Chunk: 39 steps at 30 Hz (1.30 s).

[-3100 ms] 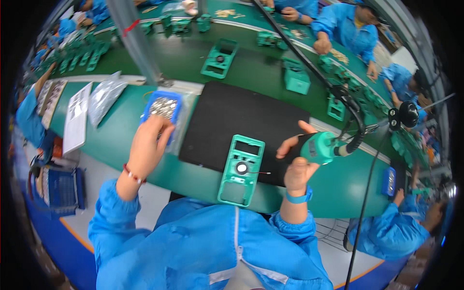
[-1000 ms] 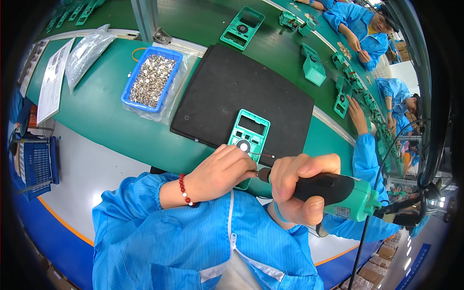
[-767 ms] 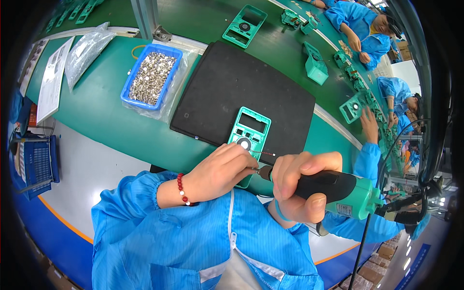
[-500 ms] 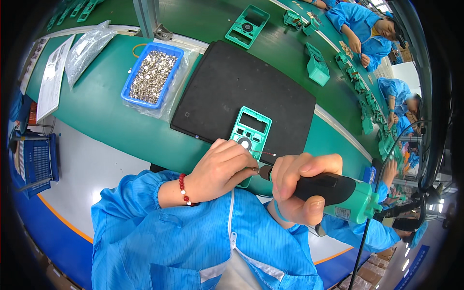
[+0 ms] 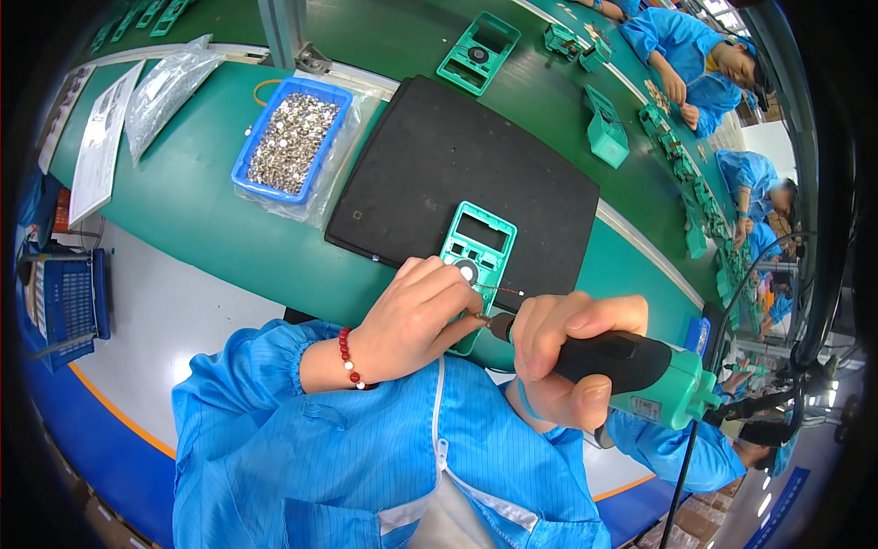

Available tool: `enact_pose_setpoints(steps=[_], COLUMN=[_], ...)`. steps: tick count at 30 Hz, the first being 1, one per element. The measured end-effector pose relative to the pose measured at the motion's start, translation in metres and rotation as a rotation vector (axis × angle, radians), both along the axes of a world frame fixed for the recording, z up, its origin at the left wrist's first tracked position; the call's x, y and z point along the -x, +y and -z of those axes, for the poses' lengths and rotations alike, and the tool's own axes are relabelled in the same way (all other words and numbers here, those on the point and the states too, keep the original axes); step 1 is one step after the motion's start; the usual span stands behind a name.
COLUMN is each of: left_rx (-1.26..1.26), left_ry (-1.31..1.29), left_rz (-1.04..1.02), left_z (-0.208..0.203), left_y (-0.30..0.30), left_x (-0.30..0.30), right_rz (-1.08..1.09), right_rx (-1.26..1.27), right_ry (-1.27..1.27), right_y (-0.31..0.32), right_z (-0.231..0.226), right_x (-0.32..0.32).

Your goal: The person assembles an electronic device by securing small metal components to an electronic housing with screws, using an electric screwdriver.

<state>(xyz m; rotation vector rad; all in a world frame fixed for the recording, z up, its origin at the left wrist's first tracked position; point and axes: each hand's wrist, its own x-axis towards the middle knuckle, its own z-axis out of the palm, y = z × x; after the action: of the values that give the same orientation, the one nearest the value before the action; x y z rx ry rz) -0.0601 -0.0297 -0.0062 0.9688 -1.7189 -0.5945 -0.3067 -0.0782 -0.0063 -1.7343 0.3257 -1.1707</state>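
Note:
My right hand [image 5: 572, 352] grips a green and black electric screwdriver [image 5: 631, 371], its bit pointing left. The fingers of my left hand [image 5: 416, 306] are pinched together at the bit's tip; whatever small piece lies between them is too small to make out. Partly under my left hand lies a turquoise plastic housing [image 5: 498, 261] with a rectangular window and a round speaker [image 5: 467, 271]. From the speaker a thin red and black wire [image 5: 503, 290] runs right to a small white plug. The housing's lower part is mostly hidden by my hands.
Beneath the housing is a black mat [image 5: 466, 146]. A blue tray [image 5: 340, 123] of small shiny metal parts sits left of it, near a plastic bag [image 5: 169, 87]. Beyond, a green belt carries another housing [image 5: 499, 46]. Co-workers in blue sit along the right.
The housing on the far belt has shifted slightly right. At the lower right a co-worker's arm has moved. My hands keep almost the same position at the screwdriver tip.

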Motion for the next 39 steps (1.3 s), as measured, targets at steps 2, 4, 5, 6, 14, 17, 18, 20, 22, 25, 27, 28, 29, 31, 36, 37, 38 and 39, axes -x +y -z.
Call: enact_pose_setpoints(steps=[2,4,5,6,14,17,18,20,22,25,27,28,29,31,36,37,38,39], left_rx=[-0.009,0.003,0.003,0.014,0.060,0.013,-0.002,-0.025,-0.048,0.032,0.044,0.044,0.003,-0.083,-0.203,-0.238,-0.275,-0.219], left_ry=[-0.008,-0.006,-0.006,-0.011,-0.042,-0.041,-0.042,-0.053,-0.073,-0.283,-0.330,-0.384,-0.507,-0.775,-0.885,-0.865,-0.846,-0.854], left_rz=[-0.010,-0.010,-0.011,-0.019,-0.045,-0.043,-0.043,-0.040,-0.043,-0.221,-0.354,-0.412,-0.526,-0.577,-0.401,-0.412,-0.424,-0.429], left_z=[0.003,0.004,0.003,0.003,0.003,0.008,0.009,0.012,0.013,-0.010,-0.008,-0.010,-0.011,-0.009,-0.013,-0.013,-0.012,-0.011], left_y=[0.000,0.000,0.001,0.002,0.002,0.002,0.003,0.003,0.004,-0.016,-0.037,-0.046,-0.053,-0.062,-0.066,-0.067,-0.068,-0.067], left_x=[0.001,0.002,0.002,0.002,0.000,-0.001,-0.001,-0.002,-0.001,-0.036,-0.075,-0.100,-0.120,-0.153,-0.169,-0.169,-0.170,-0.169], right_rz=[-0.001,0.020,0.031,0.042,0.123,0.194,0.196,0.196,0.255,0.343,0.360,0.366,0.387,0.414,0.445,0.446,0.445,0.449], right_rx=[0.030,0.004,-0.009,-0.022,-0.123,-0.179,-0.179,-0.172,-0.116,-0.136,-0.090,-0.089,-0.157,-0.106,-0.154,-0.156,-0.159,-0.163], right_ry=[0.004,-0.028,-0.044,-0.060,-0.190,-0.184,-0.166,-0.161,-0.172,-0.145,-0.183,-0.191,-0.216,-0.199,-0.172,-0.168,-0.164,-0.158], right_y=[-0.002,0.005,0.007,0.009,0.022,0.029,0.028,0.026,0.023,0.020,0.013,0.013,0.013,0.006,0.001,-0.001,-0.002,-0.003], right_z=[-0.003,-0.013,-0.018,-0.023,-0.063,-0.070,-0.072,-0.073,-0.069,-0.068,-0.064,-0.063,-0.065,-0.060,-0.050,-0.048,-0.047,-0.046], right_x=[-0.006,-0.020,-0.027,-0.033,-0.091,-0.098,-0.100,-0.103,-0.104,-0.095,-0.090,-0.089,-0.088,-0.087,-0.089,-0.090,-0.091,-0.091])
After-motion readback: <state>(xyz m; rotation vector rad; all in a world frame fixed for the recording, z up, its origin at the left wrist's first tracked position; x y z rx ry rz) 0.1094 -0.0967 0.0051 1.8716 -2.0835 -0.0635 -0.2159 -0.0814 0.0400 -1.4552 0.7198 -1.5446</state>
